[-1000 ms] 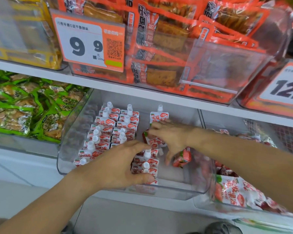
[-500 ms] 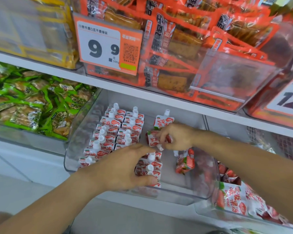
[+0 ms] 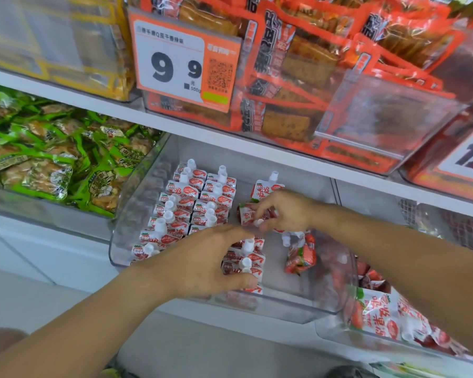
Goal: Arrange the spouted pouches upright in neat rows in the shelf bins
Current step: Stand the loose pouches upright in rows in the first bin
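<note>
A clear shelf bin (image 3: 284,306) holds small white-and-red spouted pouches (image 3: 200,197) standing upright in two rows at its left, with a shorter third row (image 3: 246,257) in front and one upright pouch (image 3: 268,186) at the back. My left hand (image 3: 202,260) rests over the front pouches, thumb against the third row. My right hand (image 3: 281,211) grips a tilted pouch (image 3: 247,215) lying sideways above the bin floor. Another pouch (image 3: 301,255) lies loose near the bin's right side.
Green snack packets (image 3: 52,159) fill the bin to the left. Orange packets (image 3: 298,77) and a 9.9 price tag (image 3: 180,64) sit on the shelf above. A second bin (image 3: 339,332) at the lower right holds more red-and-white pouches (image 3: 380,315).
My right hand has pinched a pouch and turned it sideways, drawing it slightly toward the third row. My left hand stays on the front pouches. The camera has shifted left.
</note>
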`<state>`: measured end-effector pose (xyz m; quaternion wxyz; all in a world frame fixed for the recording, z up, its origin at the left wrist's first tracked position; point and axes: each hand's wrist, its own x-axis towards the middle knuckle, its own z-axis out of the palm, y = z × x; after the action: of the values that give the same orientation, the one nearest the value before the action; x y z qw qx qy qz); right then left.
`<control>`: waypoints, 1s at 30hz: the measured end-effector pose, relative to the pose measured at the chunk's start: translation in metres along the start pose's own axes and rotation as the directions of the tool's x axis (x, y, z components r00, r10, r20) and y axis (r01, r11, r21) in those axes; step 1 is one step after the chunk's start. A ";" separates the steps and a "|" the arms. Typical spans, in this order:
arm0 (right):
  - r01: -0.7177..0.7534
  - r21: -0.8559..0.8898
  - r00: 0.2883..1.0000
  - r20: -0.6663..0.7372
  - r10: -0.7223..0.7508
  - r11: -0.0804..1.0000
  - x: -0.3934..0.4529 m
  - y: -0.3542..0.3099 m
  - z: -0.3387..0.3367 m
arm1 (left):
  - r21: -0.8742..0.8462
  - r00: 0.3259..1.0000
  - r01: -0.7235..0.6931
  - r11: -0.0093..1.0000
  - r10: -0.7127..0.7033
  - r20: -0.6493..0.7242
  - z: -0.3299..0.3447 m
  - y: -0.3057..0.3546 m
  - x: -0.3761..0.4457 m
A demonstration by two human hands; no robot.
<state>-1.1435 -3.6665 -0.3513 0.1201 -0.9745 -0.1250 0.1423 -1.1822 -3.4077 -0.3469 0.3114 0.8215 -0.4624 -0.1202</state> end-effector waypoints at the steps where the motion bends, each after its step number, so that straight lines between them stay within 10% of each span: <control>1: -0.031 0.115 0.999 -0.030 0.035 0.993 -0.003 0.000 -0.004 | 0.008 1.000 -0.002 1.000 0.002 0.000 0.000 0.000 0.000; 5: -0.097 0.477 0.994 -0.003 0.111 0.873 -0.014 -0.012 -0.011 | 0.026 1.000 0.001 1.000 -0.001 0.007 0.000 -0.001 -0.001; 14: -0.210 0.471 0.962 0.257 0.095 0.857 -0.019 -0.040 -0.003 | 0.040 1.000 0.026 0.999 -0.025 -0.016 -0.001 -0.004 -0.001; 22: -0.323 0.790 0.945 0.239 0.223 0.521 -0.021 -0.022 -0.007 | 0.036 1.000 -0.003 0.999 0.004 -0.023 -0.003 0.006 0.020; 26: -0.343 0.283 0.884 -0.225 0.410 0.896 -0.011 -0.005 -0.031 | 0.129 1.000 0.009 0.992 -0.011 0.015 0.002 -0.001 0.028; 30: -0.483 0.036 0.841 -0.261 0.475 0.875 0.002 0.006 -0.022 | 0.102 1.000 -0.016 0.995 0.014 0.017 0.003 -0.005 0.027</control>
<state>-1.1332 -3.6762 -0.3332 0.0809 -0.9866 0.1369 0.0358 -1.1656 -3.4298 -0.3500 0.2663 0.8317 -0.4766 -0.1008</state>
